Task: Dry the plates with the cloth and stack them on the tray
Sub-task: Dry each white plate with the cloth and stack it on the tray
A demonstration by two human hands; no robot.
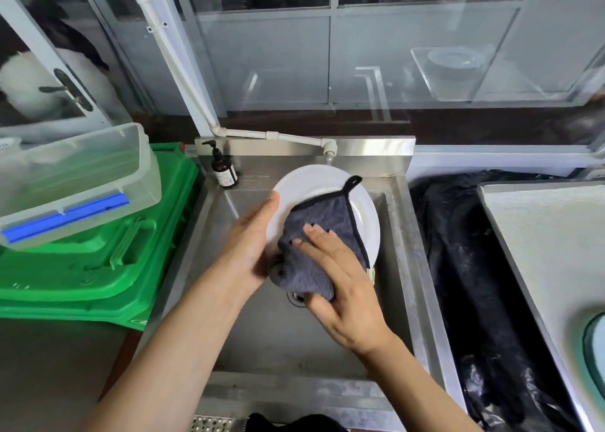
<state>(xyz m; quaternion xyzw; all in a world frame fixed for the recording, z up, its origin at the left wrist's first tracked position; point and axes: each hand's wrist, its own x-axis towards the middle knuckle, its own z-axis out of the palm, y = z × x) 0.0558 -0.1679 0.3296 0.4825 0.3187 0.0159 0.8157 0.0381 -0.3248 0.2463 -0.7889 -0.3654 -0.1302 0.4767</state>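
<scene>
A white plate [314, 186] is held tilted over the steel sink [262, 333]. My left hand [248, 245] grips the plate's left rim, thumb on the front. A dark grey cloth [324, 222] with a black hanging loop lies against the plate's face. My right hand [340, 287] presses flat on the cloth, with its thumb under the bunched lower end. At the far right lies a metal tray [540, 235], and a pale round rim [594, 349] shows at its edge.
A brown pump bottle [224, 169] stands at the sink's back left corner, below a white tap pipe [294, 137]. A green bin lid [98, 261] with a clear plastic box [75, 176] on it lies left. Black plastic bags [474, 284] fill the gap right of the sink.
</scene>
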